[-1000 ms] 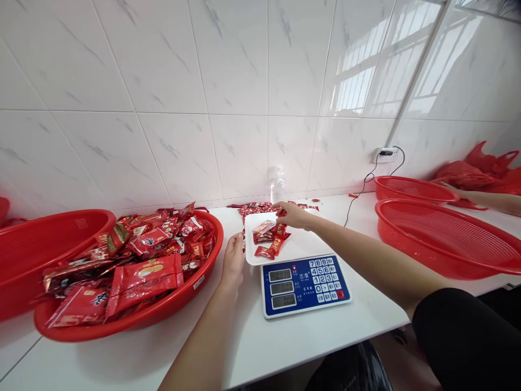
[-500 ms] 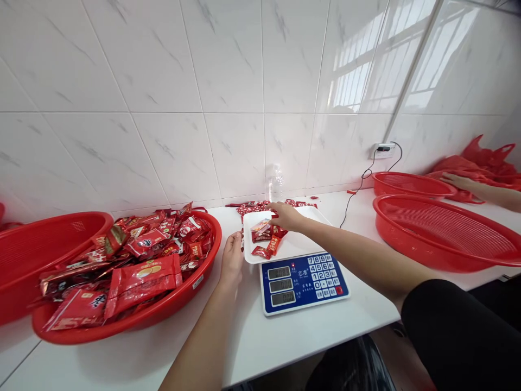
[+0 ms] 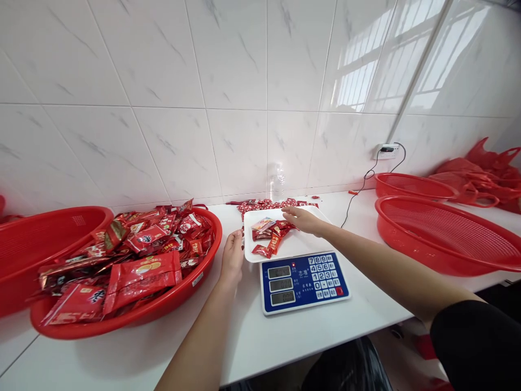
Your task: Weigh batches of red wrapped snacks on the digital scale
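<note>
My right hand (image 3: pixel 304 220) is over the white tray (image 3: pixel 303 247) of a digital scale (image 3: pixel 305 285), fingers stretched out and holding nothing I can see. Its fingertips are just right of a few small red snack packets (image 3: pixel 274 241) in the tray's left half. Among them lies a pale packet (image 3: pixel 264 224). Just outside the tray's left edge is my left hand (image 3: pixel 232 254), its fingers curled. Bits of red show by those fingertips, but what they hold is mostly hidden. The scale's top readout is lit with digits too blurred to read surely.
A red basket (image 3: pixel 216 241) heaped with wrapped snacks stands at left, beside another red basket (image 3: pixel 24 231). Red packaging (image 3: pixel 260 205) and a clear bottle (image 3: pixel 277 182) are behind the scale. More red baskets (image 3: pixel 439 260) and red bags (image 3: pixel 480 171) sit at right. A cable (image 3: pixel 353 201) runs to the wall socket.
My right hand has drawn back rightward from the packets and its fingers have straightened, uncovering the pale packet. The top readout has changed. Another person's hand at far right has left view.
</note>
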Motion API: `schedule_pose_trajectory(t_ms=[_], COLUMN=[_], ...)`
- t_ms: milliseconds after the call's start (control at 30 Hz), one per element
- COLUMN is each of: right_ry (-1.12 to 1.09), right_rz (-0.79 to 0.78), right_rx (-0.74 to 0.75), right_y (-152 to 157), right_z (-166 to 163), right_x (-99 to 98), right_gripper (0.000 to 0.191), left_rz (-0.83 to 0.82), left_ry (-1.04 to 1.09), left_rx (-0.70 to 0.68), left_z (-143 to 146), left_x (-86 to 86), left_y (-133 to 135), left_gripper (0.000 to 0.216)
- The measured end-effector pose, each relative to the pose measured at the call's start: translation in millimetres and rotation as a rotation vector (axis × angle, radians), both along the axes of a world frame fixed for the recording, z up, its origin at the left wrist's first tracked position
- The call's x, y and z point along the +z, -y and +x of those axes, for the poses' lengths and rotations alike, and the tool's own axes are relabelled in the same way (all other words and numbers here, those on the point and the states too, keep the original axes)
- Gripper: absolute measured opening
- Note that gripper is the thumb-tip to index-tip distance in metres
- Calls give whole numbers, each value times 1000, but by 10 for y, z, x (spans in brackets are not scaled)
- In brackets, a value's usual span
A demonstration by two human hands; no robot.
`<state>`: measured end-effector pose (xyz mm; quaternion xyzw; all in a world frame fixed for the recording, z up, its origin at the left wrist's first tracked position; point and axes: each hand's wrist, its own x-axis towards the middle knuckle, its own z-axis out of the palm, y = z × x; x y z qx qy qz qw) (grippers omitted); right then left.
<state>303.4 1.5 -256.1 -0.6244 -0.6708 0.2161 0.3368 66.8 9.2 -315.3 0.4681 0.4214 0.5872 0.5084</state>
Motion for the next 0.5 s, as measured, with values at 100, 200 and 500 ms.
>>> schedule_pose_trajectory(t_ms=[100, 200, 500], right_ry=[127, 281, 507], right_rz=[20, -5, 41], right_rx=[124, 236, 275], right_y=[106, 219, 483], right_z=[-30, -67, -218], right_x=[-2, 0, 52], right_gripper=[47, 49, 57], left_rz=[7, 10, 24], left_ry=[4, 4, -14], left_rx=[5, 6, 15], left_z=[-3, -9, 7], left_x=[-20, -30, -11], left_y=[-13, -21, -2], left_gripper=[40, 43, 37])
